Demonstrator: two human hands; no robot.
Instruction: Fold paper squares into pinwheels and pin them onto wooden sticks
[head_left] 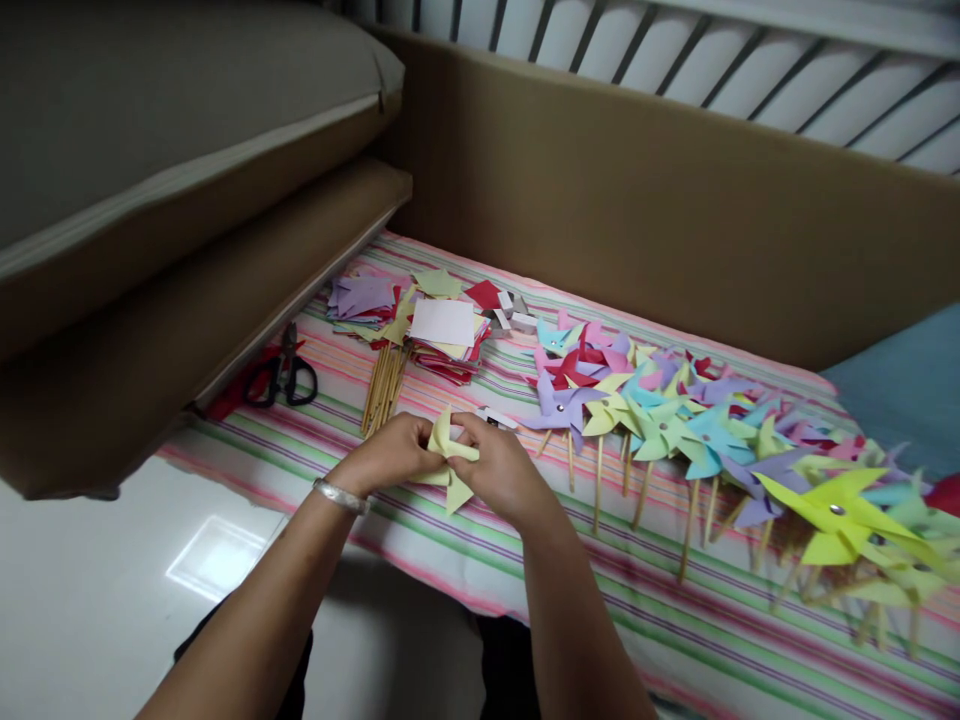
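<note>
A pale yellow paper pinwheel (458,490) is pinched between my two hands above the striped cloth (480,556). My left hand (396,452) grips it from the left with closed fingers, and a bracelet circles that wrist. From the right, my right hand (501,466) has its fingers closed on the paper near the centre. One point of the paper stands up between the hands; others hang below. My fingers hide the middle. Just beyond the hands lies a bundle of thin wooden sticks (384,388). A small white box (498,418) sits behind my right hand.
Many finished pinwheels on sticks (664,425) spread across the right side. A stack of square papers (444,325), cut papers (361,298) and small boxes (521,322) lie at the back. Scissors (282,374) rest at left, beside brown cushions (315,260). A brown backrest (637,200) rises behind.
</note>
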